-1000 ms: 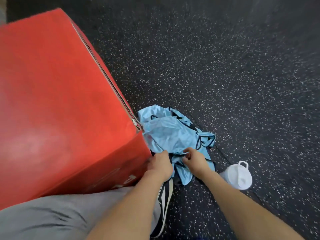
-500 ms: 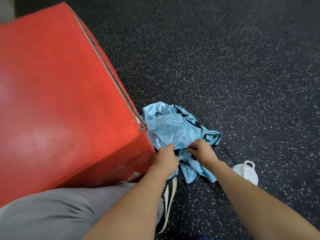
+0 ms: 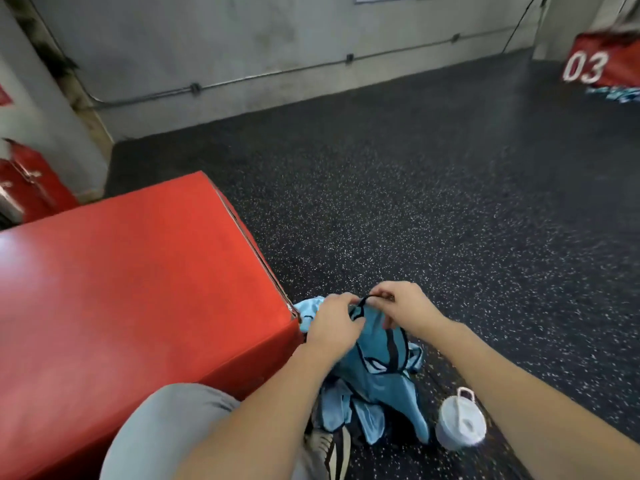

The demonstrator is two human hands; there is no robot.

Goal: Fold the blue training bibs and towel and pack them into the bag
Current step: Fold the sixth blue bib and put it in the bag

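Nearest the camera, a knee in grey trousers [image 3: 166,427] occupies the lower left, and a black-and-white shoe [image 3: 334,452] shows beside it on the speckled black floor [image 3: 450,237]. A white lidded container [image 3: 460,422] with a small loop handle stands on the floor just right of the shoe, below the right forearm.

A heap of blue training bibs [image 3: 346,410] lies on the floor between the shoe and the container. One bib [image 3: 381,355], light blue with dark trim, is lifted above the heap and hangs down toward it.

The left hand [image 3: 332,327] grips the upper edge of the lifted bib, fingers curled round the fabric. The right hand [image 3: 405,310] pinches the dark trim at the top of the same bib between thumb and fingertips. The two hands are close together, with a short arc of trim stretched between them.

To the left, a large red padded box [image 3: 131,292] stands on the floor; its near corner is just beside the left hand and the bibs.

Farther off, a grey wall [image 3: 242,46] carries a horizontal conduit [image 3: 277,72]. A red fire extinguisher [image 3: 31,178] stands at far left. A red box marked "03" [image 3: 602,64] sits at far right, with blue fabric [image 3: 616,93] at its base.
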